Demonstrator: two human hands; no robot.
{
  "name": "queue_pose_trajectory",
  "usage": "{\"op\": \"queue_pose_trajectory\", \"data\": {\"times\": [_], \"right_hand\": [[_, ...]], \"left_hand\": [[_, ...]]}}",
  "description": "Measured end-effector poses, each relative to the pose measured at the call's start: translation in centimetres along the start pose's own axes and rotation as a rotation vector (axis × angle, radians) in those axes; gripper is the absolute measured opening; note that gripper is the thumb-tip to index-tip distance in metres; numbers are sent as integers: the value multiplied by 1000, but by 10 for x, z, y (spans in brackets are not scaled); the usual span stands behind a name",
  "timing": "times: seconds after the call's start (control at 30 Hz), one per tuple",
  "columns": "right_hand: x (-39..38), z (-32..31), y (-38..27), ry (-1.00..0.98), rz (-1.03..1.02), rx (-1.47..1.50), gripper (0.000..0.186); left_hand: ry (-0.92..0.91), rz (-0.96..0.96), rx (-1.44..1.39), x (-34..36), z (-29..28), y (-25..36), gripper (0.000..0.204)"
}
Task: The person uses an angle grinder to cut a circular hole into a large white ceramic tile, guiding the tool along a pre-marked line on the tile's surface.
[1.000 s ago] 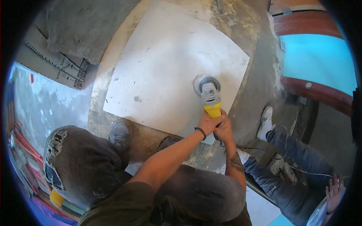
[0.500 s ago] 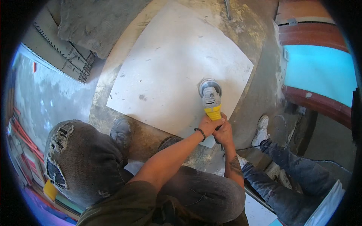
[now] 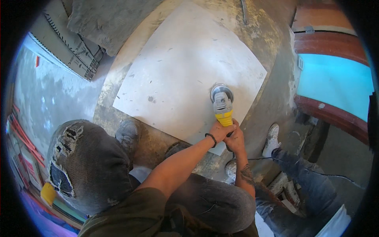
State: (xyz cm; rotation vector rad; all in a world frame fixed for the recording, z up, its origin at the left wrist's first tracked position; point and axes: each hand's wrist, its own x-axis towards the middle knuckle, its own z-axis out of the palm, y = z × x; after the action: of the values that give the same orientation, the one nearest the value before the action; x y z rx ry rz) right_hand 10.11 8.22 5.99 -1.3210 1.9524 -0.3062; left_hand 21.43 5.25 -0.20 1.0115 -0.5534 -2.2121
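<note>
Both my hands hold a yellow and grey angle grinder (image 3: 223, 110). My left hand (image 3: 219, 129), with a dark band at its wrist, is closed round the yellow body. Just behind it, my right hand (image 3: 236, 140) is wrapped round the rear of the tool, and the two hands touch. The grinder's round disc (image 3: 222, 91) is over the right part of a large white sheet (image 3: 169, 83) on the floor. Whether the disc touches the sheet cannot be made out. Dark specks and small marks show on the sheet's surface.
At the right another person in dusty jeans (image 3: 304, 173) stands near a dark cord (image 3: 335, 176). Cardboard boxes (image 3: 67, 47) and a rough grey slab (image 3: 102, 23) are at upper left. A red-brown frame (image 3: 331, 114) edges a light-blue panel (image 3: 335, 81). Orange-red strips (image 3: 27, 138) lie far left.
My view has shifted slightly, while the grinder keeps about the same place over the sheet, both hands on it. The other person's legs have moved a little.
</note>
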Motion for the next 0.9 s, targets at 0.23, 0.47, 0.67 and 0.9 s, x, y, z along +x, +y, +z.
{"op": "queue_pose_trajectory", "data": {"times": [0.23, 0.47, 0.67, 0.9], "right_hand": [[2, -4, -9, -18, 13, -13, 93], [1, -12, -12, -30, 50, -107, 92], [2, -17, -24, -57, -5, -143, 90], [2, -20, -18, -60, 27, -152, 90]], "left_hand": [[5, -49, 8, 7, -1, -9, 32], [-2, -79, -94, 4, 4, -2, 34], [-14, -112, -148, 1, 3, -1, 38], [-22, -94, -179, 0, 9, -1, 38]]}}
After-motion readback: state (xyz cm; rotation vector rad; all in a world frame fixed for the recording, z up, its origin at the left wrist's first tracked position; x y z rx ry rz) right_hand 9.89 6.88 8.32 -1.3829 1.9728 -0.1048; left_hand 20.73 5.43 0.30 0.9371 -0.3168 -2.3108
